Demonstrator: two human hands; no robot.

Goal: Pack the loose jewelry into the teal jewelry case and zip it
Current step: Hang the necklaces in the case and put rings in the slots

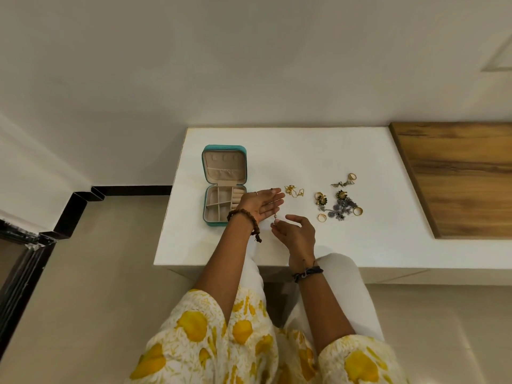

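Near the white table's [277,151] left edge, the open teal zip jewelry case [224,187] lies flat. Beside it the left hand [260,205] is spread palm-up, fingers straight; the right hand [296,234] pinches a small pendant [276,217]. Loose gold and grey jewelry [336,203] lies toward the table's right.

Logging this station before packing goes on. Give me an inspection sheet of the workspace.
Surface: white tabletop; wooden panel on its right.
Job's things: teal jewelry case open, unzipped, compartments look empty; gold chain loose beside it; small pendant between the hands.
Clutter: pile of rings and earrings on the right.
Grippers: left hand flat, palm up, fingers straight; right hand pinching the pendant's chain.
Cables: nothing seen.
Surroundings: white wall, tiled floor.
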